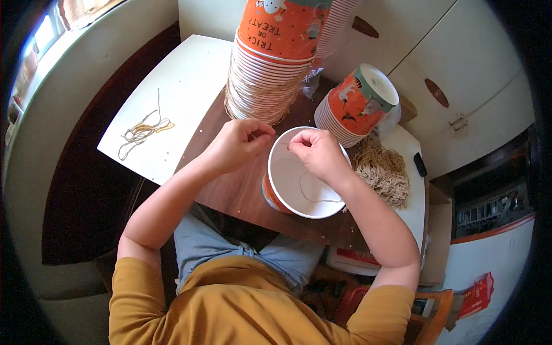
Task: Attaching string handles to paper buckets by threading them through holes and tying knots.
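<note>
An orange paper bucket (284, 178) with a white inside lies tilted on the brown table, its mouth facing me. My left hand (238, 144) pinches one end of a thin tan string just left of the bucket's rim. My right hand (316, 152) is over the far rim and pinches the string too. A loop of that string (313, 195) hangs down inside the bucket. Both hands have their fingers closed on the string.
A tall stack of orange buckets (270, 63) stands behind the hands, a shorter stack (356, 103) lies at the right. A heap of tan strings (382, 169) sits right of the bucket. Loose strings (144, 131) lie on a white board (172, 86). A small black object (420, 164) lies at the right.
</note>
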Tool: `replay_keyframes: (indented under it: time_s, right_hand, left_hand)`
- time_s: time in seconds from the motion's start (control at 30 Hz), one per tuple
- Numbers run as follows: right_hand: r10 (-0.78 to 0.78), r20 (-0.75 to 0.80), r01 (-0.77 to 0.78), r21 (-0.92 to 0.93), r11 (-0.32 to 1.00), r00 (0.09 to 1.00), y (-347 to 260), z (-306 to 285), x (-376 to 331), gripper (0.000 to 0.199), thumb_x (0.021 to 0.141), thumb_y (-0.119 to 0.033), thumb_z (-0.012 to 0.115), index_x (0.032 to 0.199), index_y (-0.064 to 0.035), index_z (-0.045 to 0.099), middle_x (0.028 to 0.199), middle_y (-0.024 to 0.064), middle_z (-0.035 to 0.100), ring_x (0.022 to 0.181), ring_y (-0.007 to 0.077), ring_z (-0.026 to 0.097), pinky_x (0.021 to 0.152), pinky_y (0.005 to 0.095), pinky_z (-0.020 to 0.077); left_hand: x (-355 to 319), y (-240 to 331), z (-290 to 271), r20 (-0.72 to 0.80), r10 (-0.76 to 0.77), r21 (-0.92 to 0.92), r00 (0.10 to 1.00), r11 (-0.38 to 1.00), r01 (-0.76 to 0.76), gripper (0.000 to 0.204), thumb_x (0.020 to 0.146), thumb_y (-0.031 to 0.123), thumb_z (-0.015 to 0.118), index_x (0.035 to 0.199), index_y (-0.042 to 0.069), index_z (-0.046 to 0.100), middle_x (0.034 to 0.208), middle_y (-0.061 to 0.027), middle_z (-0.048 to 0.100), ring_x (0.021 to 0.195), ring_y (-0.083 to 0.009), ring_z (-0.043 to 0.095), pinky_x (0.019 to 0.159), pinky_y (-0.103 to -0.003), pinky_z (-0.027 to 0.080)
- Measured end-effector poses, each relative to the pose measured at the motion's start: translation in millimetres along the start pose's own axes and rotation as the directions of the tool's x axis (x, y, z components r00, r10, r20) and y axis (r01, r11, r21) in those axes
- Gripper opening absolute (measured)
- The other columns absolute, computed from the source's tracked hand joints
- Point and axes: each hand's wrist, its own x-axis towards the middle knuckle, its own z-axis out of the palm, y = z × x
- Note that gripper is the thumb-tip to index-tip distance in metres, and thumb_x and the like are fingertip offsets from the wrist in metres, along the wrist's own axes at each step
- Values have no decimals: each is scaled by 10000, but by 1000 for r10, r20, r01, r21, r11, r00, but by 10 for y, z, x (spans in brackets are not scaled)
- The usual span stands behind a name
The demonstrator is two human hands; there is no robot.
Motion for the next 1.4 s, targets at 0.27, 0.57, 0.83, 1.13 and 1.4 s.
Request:
replay_keyframes:
  time_s: [0.27, 0.57, 0.83, 1.13, 1.4]
  right_hand:
    - [-2, -45, 4, 36, 999, 999, 77, 106, 62, 113, 798, -115, 621, 770, -18, 671, 674, 65, 661, 611, 125, 606, 604, 296, 488]
    - [-60, -12, 61, 103, 993, 998, 83, 177, 73, 101, 816, -98, 626, 813, -29, 700, 697, 71, 679, 623, 132, 620, 610, 302, 494]
    - [24, 122, -50, 213, 976, 992, 64, 94, -67, 120, 834, -121, 659, 824, -11, 703, 713, 20, 671, 644, 62, 572, 608, 252, 470]
    - [77, 331, -170, 262, 950, 940, -63, -17, -203, 252, 886, -156, 652, 1072, 14, 647, 815, -17, 634, 734, 45, 544, 672, 202, 439]
    - [4, 328, -17, 38, 999, 945, -171, -91, -650, 984, 753, -491, 756, 1414, 71, 291, 959, 155, 651, 963, 246, 630, 874, 350, 475]
  left_hand:
    - [56, -15, 10, 121, 28, -42, 992, 999, -23, 216, 866, 53, 594, 1045, -41, 670, 844, -109, 697, 773, -86, 616, 713, -282, 518]
    - [107, 101, -43, 238, 180, 144, 954, 965, -218, 196, 807, 16, 570, 961, -18, 685, 710, -147, 658, 655, -227, 660, 636, -330, 520]
    - [-43, 92, 52, 198, 427, 336, 882, 816, -470, 130, 789, 84, 637, 870, -15, 661, 778, -170, 642, 698, -356, 629, 661, -379, 521]
    - [-269, 94, 110, 21, 322, 196, 947, 927, -319, 139, 753, 96, 648, 820, -26, 641, 684, -141, 605, 599, -250, 611, 586, -341, 494]
    - [-521, -43, -16, -1, -41, -108, 999, 993, 40, 103, 835, 72, 559, 827, -17, 611, 737, -2, 605, 671, -85, 559, 609, -226, 443]
